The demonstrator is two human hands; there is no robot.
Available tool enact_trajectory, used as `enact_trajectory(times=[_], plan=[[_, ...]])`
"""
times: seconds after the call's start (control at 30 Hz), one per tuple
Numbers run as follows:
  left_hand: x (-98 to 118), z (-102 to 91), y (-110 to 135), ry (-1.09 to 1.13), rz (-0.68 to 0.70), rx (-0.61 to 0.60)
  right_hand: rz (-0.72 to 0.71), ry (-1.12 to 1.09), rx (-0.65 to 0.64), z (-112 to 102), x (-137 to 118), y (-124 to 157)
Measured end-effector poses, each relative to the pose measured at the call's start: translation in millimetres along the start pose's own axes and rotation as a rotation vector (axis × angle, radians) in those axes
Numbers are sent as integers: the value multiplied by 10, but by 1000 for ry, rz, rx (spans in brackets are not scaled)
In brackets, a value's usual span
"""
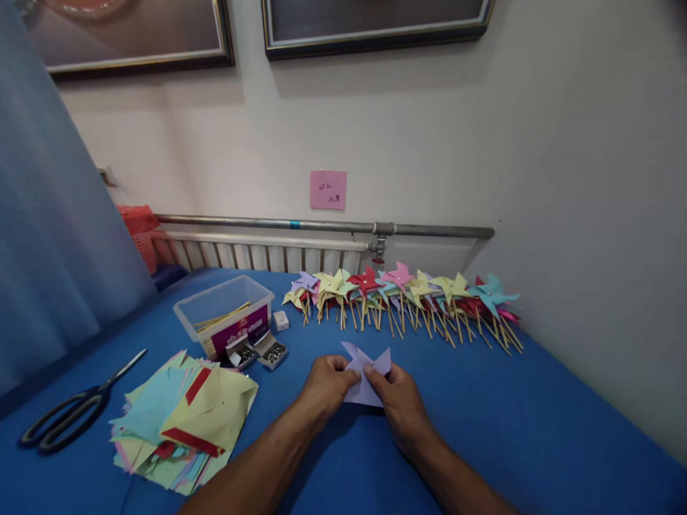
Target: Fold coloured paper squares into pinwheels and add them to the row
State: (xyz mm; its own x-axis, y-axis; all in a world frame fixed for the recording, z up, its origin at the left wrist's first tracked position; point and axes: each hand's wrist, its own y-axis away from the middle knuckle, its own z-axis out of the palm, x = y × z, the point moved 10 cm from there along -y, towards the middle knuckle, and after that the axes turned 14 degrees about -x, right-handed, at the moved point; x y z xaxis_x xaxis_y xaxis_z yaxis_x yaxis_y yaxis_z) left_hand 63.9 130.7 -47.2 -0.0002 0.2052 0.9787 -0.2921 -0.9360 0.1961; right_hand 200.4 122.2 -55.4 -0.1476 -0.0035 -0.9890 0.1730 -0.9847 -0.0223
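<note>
A sheet of lilac paper (pixel 364 393) is held between both hands above the blue table, with two pointed corners standing up at its top. My left hand (pixel 329 383) grips its left side, thumb on the face of the paper. On the right side, my right hand (pixel 401 398) pinches it, thumb near the middle. Whether the paper is cut or only folded is hard to tell. Behind the hands lies a long row of finished paper pinwheels (pixel 367 281) on wooden sticks, in several colours.
Left of the hands lies a pile of coloured paper pieces (pixel 157 414), with black-handled scissors (pixel 72 417) beyond it. A clear plastic box (pixel 196 315) holds sticks; before it sit small open boxes of pins (pixel 273 354) and a small white box (pixel 281 320). A radiator (pixel 253 249) lines the wall.
</note>
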Motion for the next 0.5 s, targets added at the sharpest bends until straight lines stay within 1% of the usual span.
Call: enact_trajectory(times=[0.27, 0.5], plan=[[-39, 4, -21, -24, 14, -11, 11, -19, -33, 10, 29, -38], [-57, 15, -35, 8, -3, -29, 25, 6, -31, 17, -13, -21]])
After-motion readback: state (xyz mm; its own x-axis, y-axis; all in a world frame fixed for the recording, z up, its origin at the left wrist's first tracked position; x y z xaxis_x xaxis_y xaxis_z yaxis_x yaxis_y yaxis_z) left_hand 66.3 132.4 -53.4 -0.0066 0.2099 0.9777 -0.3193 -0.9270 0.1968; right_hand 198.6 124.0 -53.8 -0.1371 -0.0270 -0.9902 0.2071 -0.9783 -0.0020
